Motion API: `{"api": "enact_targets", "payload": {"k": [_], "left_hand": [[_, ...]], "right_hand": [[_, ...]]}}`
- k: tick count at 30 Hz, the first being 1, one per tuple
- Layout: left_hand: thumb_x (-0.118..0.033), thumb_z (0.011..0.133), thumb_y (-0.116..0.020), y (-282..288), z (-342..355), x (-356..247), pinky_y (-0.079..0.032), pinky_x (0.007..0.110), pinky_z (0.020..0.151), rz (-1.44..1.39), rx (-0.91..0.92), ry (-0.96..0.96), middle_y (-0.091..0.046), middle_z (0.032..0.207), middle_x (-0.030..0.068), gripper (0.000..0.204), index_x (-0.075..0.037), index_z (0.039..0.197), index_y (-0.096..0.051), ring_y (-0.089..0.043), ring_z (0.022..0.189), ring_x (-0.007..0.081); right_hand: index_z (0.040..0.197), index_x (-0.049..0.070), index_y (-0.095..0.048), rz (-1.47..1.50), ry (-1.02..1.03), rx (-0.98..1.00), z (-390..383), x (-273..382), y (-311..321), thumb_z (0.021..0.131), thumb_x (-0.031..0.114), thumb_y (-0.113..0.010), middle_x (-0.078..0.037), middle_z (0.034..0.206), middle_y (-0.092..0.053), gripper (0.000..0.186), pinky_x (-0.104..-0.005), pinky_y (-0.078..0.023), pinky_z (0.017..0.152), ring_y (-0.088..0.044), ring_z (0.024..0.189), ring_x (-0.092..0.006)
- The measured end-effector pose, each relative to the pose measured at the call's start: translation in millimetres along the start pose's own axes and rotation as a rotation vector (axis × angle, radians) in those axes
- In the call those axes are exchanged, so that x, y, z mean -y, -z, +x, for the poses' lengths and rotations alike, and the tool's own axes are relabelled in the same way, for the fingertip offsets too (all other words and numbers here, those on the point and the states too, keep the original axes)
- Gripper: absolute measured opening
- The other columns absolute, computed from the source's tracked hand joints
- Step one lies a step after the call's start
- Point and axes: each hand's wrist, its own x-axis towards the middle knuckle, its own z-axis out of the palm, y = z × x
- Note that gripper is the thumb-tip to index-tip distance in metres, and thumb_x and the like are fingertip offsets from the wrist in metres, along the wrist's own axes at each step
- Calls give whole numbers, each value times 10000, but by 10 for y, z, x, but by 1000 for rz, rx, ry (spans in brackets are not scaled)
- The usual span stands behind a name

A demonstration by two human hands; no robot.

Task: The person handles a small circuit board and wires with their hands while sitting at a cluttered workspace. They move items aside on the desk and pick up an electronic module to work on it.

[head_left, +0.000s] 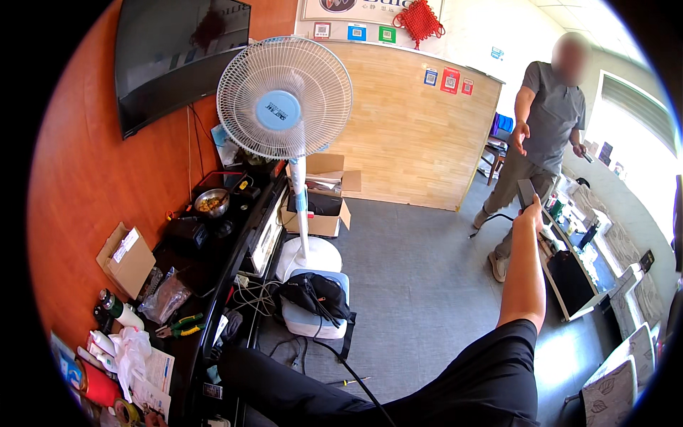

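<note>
My right arm reaches out toward the upper right, and my right hand (532,213) grips a dark rectangular device (525,191); a black cable (501,217) with a plug dangles beside it. A standing person (551,124) in grey faces me, one open hand (521,140) just beyond the device and a small object in the other. At the bottom left, a little of my left hand (154,419) shows by a tape roll (126,413) and papers (160,373) on the black cabinet; its fingers are mostly cut off.
A white fan (302,213) stands behind a bag (306,295) on a box, near loose cables and cartons (331,224). Bowl, pliers and bottles crowd the cabinet (181,281). A low table (573,260) and chairs (608,395) line the right. A wooden counter (405,128) is at the back.
</note>
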Motion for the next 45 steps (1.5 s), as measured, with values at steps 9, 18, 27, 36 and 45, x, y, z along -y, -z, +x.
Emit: {"api": "enact_targets", "payload": {"k": [9,18,27,36,45], "left_hand": [[-262,871,-722,-127,38,216,-564,450,661,-119,-49,-78,-749,958,159,340,-72,1153,-732,-721,779,313],[-283,865,-721,-105,22,86,-554,456,621,-66,-28,-37,-740,933,179,345,-69,1136,-736,-698,715,338],[-314,821,-747,-95,-38,2,-557,467,634,-159,-9,-52,-738,979,189,438,-68,1182,-708,-704,732,375],[-146,830,-723,-62,-4,-135,-525,351,745,-312,4,138,-714,851,113,141,-33,911,-703,-689,783,242],[-118,816,-752,-3,88,46,-528,289,650,-636,89,410,-725,788,86,171,-17,951,-726,-675,684,153]], "right_hand": [[1276,31,-552,-59,219,18,-254,95,-57,697,308,-878,-162,1193,-651,719,-396,-518,908,-643,1049,-308],[1312,-35,-511,-82,579,147,5,89,-54,730,374,-858,-190,1246,-632,792,-370,-493,945,-645,1081,-311],[1154,-27,-582,-489,1204,141,-219,-1509,1474,935,212,-623,-195,1121,-622,327,-414,-460,950,-596,1073,-329],[823,45,-735,-674,252,2442,-3195,-2024,4378,887,207,-735,-90,705,-657,174,-344,-514,595,-646,633,-226],[1123,28,-671,-369,-515,2863,-6217,-2210,4611,958,201,-625,-117,968,-715,244,-325,-528,712,-694,838,-225]]}}
